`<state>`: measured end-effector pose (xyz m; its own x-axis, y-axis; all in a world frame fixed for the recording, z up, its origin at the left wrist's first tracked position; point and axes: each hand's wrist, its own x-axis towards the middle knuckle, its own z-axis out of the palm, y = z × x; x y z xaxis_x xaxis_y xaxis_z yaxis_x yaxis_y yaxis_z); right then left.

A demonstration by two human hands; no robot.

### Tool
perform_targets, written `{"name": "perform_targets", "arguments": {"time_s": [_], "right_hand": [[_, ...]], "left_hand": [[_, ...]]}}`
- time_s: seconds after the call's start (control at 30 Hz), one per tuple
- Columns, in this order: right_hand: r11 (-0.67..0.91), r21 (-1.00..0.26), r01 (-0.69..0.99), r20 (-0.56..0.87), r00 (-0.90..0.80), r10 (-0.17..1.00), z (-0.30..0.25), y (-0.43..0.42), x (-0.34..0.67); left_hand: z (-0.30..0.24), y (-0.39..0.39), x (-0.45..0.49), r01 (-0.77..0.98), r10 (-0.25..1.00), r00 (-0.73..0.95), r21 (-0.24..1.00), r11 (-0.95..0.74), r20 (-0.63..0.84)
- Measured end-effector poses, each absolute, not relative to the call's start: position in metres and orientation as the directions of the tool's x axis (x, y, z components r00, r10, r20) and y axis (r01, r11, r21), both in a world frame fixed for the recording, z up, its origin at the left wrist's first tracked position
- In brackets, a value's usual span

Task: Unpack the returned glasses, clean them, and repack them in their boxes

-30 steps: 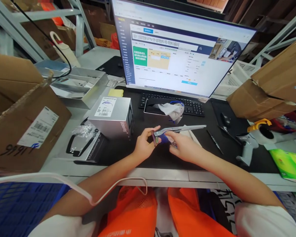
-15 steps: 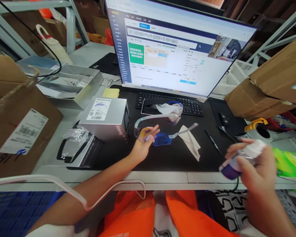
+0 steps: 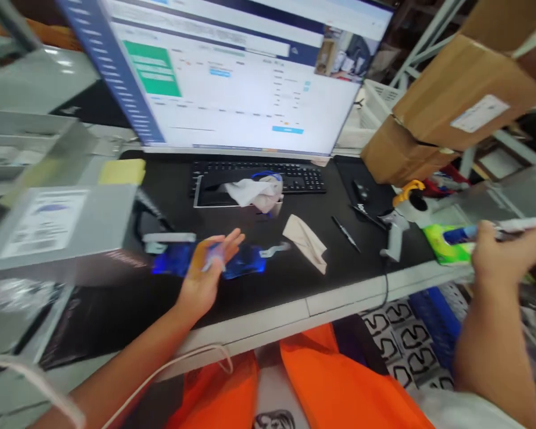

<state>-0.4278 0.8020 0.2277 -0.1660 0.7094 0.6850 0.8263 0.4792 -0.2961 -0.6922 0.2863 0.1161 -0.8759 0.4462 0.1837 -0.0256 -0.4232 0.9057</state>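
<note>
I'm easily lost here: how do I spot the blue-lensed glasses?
Find the large bright computer screen, then the flat black desk mat below it. Over the mat's near side, the person's left hand crosses the middle of the glasses. Unlike the beige cloth beside them, they have vivid blue lenses.

Little reads clearly. At 12 o'clock, the monitor [image 3: 241, 119] carries rows of small print, blurred past reading; between 10 and 11 o'clock on it, a green panel [image 3: 152, 68] bears white characters, also illegible. At 3 o'clock, pale letters on the mouse pad [image 3: 349, 179] seem to spell "log", though that is uncertain. At 9 o'clock, the silver box [image 3: 93, 208] has a white label [image 3: 44, 221] of smeared print. At 2 o'clock, a cardboard box [image 3: 438, 89] wears a white sticker [image 3: 480, 113], its print unreadable.
</note>
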Motion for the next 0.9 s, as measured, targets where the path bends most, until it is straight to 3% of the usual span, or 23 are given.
{"name": "perform_targets", "arguments": {"time_s": [0.2,0.43,0.63,0.9], "right_hand": [[0.309,-0.366,0.878,0.492,-0.100,0.865,0.243,0.852,-0.450],[0.159,-0.420,0.894,0.338,-0.009,0.941,0.234,0.912,-0.489],[0.067,-0.442,0.894,0.164,0.007,0.986,0.214,0.936,-0.509],[0.152,-0.337,0.929,0.234,-0.074,0.969,0.206,0.945,-0.466]], "left_hand": [[0.117,0.291,-0.699,-0.122,0.376,-0.926,0.925,-0.361,0.025],[0.110,0.286,-0.708,-0.071,0.360,-0.933,0.971,-0.226,0.016],[0.108,0.287,-0.717,-0.120,0.318,-0.947,0.967,-0.227,-0.043],[0.123,0.291,-0.715,-0.033,0.199,-0.980,0.975,-0.221,0.012]]}}
